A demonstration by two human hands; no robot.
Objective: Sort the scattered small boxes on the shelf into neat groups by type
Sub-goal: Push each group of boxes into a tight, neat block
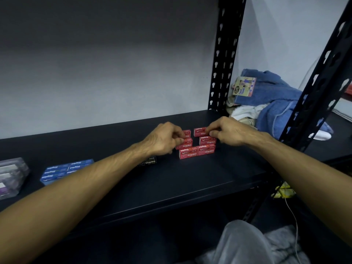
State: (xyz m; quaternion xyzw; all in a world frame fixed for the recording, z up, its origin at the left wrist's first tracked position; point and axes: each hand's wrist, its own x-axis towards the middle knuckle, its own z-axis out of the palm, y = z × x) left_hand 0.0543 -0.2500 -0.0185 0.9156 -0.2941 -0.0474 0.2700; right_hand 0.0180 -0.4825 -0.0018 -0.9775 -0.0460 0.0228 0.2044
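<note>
While both arms reach in over the black shelf [190, 180], the hands meet at a cluster of red boxes [197, 146] marked "Staples", sitting right of the shelf's middle. Six red boxes show: two side by side in front, touching, then two pairs behind them with a gap down the middle, so the group looks kinda like a U from the head camera.

Left hand [163, 139] has its fingers curled, pinching the left-side red boxes, around the middle one of that column. Right hand [226, 133] is pinching the back right red box [200, 131] between thumb and fingertips.

Over to the left, well apart from the reds, there's a tidy block of blue boxes [66, 170], packed against each other. Between blue and red a single black box [149, 161] peeks out from behind the left forearm. At the far left edge sits a clear case [11, 176] with purple and white stuff inside, can't tell what exactly.

Past the rack post [222, 60] on the right is a pile of blue towels [274, 100] with a "Face Towel" tag on it.
</note>
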